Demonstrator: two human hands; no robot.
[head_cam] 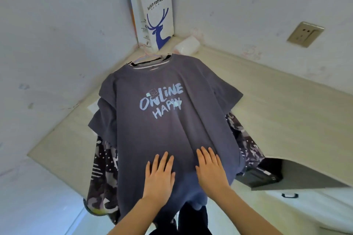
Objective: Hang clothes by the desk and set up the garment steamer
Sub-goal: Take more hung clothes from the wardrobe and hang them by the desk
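A grey-blue T-shirt (168, 126) printed "ONLINE HAPPY" hangs on a pink hanger (147, 55) in front of the desk (286, 112). Under it hang other garments, among them a camouflage-patterned one (103, 173) that shows at both sides. My left hand (159, 174) lies flat on the lower front of the T-shirt, fingers spread. My right hand (210, 168) lies flat beside it, a little to the right, also with fingers apart. Neither hand grips the cloth. No garment steamer is in view.
A white paper coffee bag with a blue deer (156, 15) hangs by strings in the wall corner. A white roll-like object (188, 45) lies on the desk's far corner. A wall socket (304, 34) sits at the right. A drawer handle (289, 195) shows below the desk.
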